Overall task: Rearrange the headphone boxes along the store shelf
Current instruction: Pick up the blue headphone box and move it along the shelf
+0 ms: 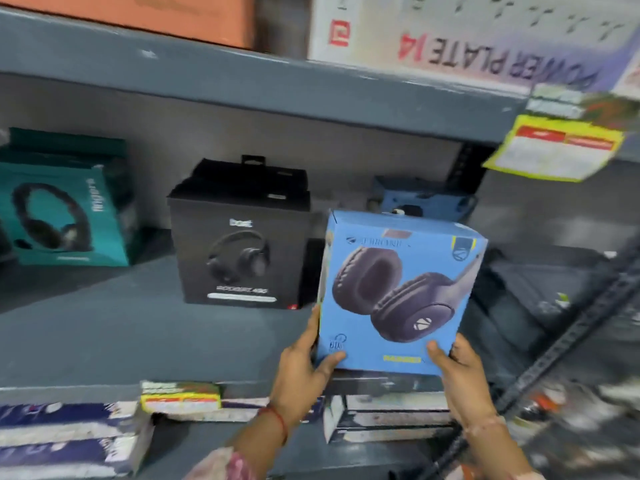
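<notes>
A: What carries everything here?

B: A grey metal shelf (104,334), flat and matte, with another deck overhead bearing a large white carton (467,32). Toward the back of the shelf stand a teal box (65,209) at the left end and a black box (242,251) near the middle, both upright cardboard cubes printed with headphones.

A: And the one being moved?

B: The blue box (398,292), glossy card with dark ear-cups pictured, is held tilted above the shelf's front edge, just right of the black box and apart from it. Another blue box (426,199) sits behind it, near the back.

A: How is it gripped?

B: The left hand (301,372) clasps the lower left corner, thumb on the front face; the right hand (460,372) clasps the lower right corner the same way. Both sets of fingers are closed around the box.

A: Which step is this?

B: Carrying, I'd judge. Next it needs levelling and setting down square in the gap beside the black box, faces aligned.
</notes>
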Demonstrator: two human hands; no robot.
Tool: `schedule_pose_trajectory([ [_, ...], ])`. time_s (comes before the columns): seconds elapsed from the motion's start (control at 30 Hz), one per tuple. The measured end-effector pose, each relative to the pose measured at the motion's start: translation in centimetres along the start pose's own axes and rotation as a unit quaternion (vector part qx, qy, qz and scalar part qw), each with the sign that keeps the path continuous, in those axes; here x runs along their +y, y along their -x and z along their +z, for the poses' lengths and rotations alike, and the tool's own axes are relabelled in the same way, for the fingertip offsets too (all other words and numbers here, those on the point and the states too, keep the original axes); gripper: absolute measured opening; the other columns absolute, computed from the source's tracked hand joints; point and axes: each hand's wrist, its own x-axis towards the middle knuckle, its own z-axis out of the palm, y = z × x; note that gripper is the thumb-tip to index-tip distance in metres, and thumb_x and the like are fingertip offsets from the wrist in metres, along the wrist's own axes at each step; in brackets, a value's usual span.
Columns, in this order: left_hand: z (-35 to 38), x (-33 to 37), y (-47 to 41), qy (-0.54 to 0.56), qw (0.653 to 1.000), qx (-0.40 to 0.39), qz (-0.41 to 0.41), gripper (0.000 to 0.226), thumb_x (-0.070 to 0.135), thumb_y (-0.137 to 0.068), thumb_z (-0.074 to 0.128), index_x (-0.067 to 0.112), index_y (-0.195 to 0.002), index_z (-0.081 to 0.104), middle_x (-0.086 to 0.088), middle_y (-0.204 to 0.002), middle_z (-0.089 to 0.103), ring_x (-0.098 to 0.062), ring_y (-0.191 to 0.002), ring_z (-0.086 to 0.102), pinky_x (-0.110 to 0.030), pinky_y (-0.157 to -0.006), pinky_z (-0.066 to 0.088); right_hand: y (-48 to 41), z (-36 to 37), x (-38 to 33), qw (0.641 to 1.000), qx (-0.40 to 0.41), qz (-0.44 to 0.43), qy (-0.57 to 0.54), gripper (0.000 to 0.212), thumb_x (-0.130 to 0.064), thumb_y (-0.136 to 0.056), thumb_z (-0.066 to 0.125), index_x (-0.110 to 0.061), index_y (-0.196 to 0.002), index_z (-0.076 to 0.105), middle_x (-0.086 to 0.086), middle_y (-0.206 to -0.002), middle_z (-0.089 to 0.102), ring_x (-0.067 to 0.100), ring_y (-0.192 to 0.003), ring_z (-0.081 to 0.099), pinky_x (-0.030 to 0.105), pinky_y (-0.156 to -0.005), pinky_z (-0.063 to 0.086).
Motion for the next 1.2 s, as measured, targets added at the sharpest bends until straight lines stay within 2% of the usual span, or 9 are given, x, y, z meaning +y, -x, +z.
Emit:
schedule_pose_trajectory([
  [0.1,4.5,-0.3,-3.4,-0.031,0.999,-0.009,0.003,0.081,0.017,-0.077,0.071,0.047,-0.130,0.017,0.032,-0.097,0.057,0.026,-0.082,0.051,0.006,-0.068,0.037,-3.5,-3.5,1.3,0.999,0.034,-0.009,0.040,0.022,-0.003,-0.085,0.057,-0.023,-0.093,0.064,-0.013,-0.085,0.072,-0.005,-0.076,0.061,0.012,-0.066,0.050],
  [0.27,9.5,-1.5,-8.3,-0.094,0.995,-0.012,-0.027,0.083,0.021,-0.079,0.068,0.028,-0.143,0.014,-0.010,-0.107,0.071,-0.025,-0.096,0.065,-0.010,-0.070,0.038,-8.8,-6.2,2.9,0.996,0.068,-0.002,0.060,0.029,0.006,-0.084,0.054,-0.001,-0.113,0.054,0.007,-0.106,0.059,-0.003,-0.079,0.059,0.013,-0.075,0.048],
  [0.4,10.8,-2.1,-10.7,-0.122,0.992,0.004,-0.042,0.079,0.028,-0.078,0.068,0.023,-0.143,0.021,-0.012,-0.107,0.071,-0.027,-0.097,0.064,-0.009,-0.068,0.034,-12.0,-6.2,3.7,0.991,0.097,0.032,0.085,0.033,-0.005,-0.086,0.057,-0.010,-0.118,0.051,0.008,-0.112,0.060,0.016,-0.098,0.053,0.032,-0.088,0.041],
  [0.53,11.2,-2.5,-11.7,-0.128,0.990,0.018,-0.062,0.076,0.032,-0.078,0.067,0.024,-0.142,0.026,-0.010,-0.106,0.072,-0.026,-0.094,0.065,-0.008,-0.072,0.035,-13.5,-6.0,4.4,0.980,0.113,0.053,0.156,0.032,-0.020,-0.087,0.057,-0.010,-0.117,0.049,0.011,-0.114,0.062,0.024,-0.101,0.056,0.028,-0.082,0.037],
  [0.67,11.0,-1.9,-11.5,-0.102,0.992,0.007,-0.071,0.076,0.026,-0.078,0.069,0.022,-0.142,0.027,-0.008,-0.118,0.067,-0.024,-0.107,0.061,-0.011,-0.084,0.037,-12.7,-5.0,3.6,0.971,0.154,0.049,0.175,0.044,-0.016,-0.086,0.059,-0.006,-0.125,0.040,0.014,-0.116,0.062,0.027,-0.102,0.058,0.022,-0.074,0.036],
  [0.73,10.0,-1.4,-10.6,-0.086,0.993,-0.008,-0.077,0.083,0.022,-0.076,0.071,0.018,-0.143,0.022,-0.009,-0.128,0.060,-0.022,-0.116,0.056,-0.013,-0.091,0.035,-11.0,-3.4,3.0,0.968,0.188,0.038,0.164,0.070,-0.013,-0.081,0.066,-0.003,-0.137,0.025,0.017,-0.126,0.056,0.029,-0.111,0.055,0.032,-0.091,0.042],
  [0.83,5.9,-1.3,-7.5,-0.092,0.991,0.005,-0.100,0.082,0.025,-0.076,0.071,0.015,-0.142,0.024,-0.015,-0.136,0.051,-0.025,-0.124,0.050,-0.023,-0.101,0.036,-7.0,0.1,2.8,0.943,0.212,0.022,0.257,0.089,-0.027,-0.069,0.078,-0.001,-0.137,0.026,0.025,-0.139,0.042,0.037,-0.129,0.037,0.045,-0.110,0.024],
  [0.97,-4.2,-2.2,-2.1,-0.202,0.970,0.097,-0.090,0.051,0.025,-0.077,0.070,0.007,-0.123,0.055,-0.015,-0.124,0.061,-0.028,-0.115,0.056,-0.027,-0.096,0.039,-0.6,7.7,2.0,0.926,0.121,-0.018,0.357,0.088,-0.043,-0.067,0.075,-0.005,-0.133,0.032,0.028,-0.143,0.032,0.041,-0.130,0.029,0.040,-0.106,0.014],
  [1.2,-19.5,-4.3,4.3,-0.218,0.952,0.207,-0.059,0.029,0.019,-0.082,0.065,0.003,-0.106,0.064,-0.013,-0.107,0.068,-0.027,-0.102,0.060,-0.011,-0.083,0.033,6.8,28.5,-0.1,0.908,-0.142,-0.164,0.359,0.079,-0.051,-0.073,0.065,-0.014,-0.134,0.033,0.015,-0.150,0.024,0.030,-0.136,0.024,0.035,-0.111,0.020],
])
